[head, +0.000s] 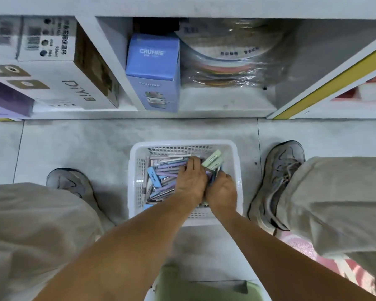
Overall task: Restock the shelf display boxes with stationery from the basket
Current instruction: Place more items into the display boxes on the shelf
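1. Reaching down into the white basket (183, 146) on the floor tiles, both hands sit side by side among pastel stationery (163, 177).
2. The left hand (190, 181) lies flat, fingers together on the pieces.
3. The right hand (221, 192) has its fingers buried; its grasp cannot be told.
4. A blue box (153, 70) stands on the shelf (226, 101) beyond.

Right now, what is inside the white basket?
The white basket holds small pastel stationery pieces. The left hand and right hand cover the pieces beneath them.
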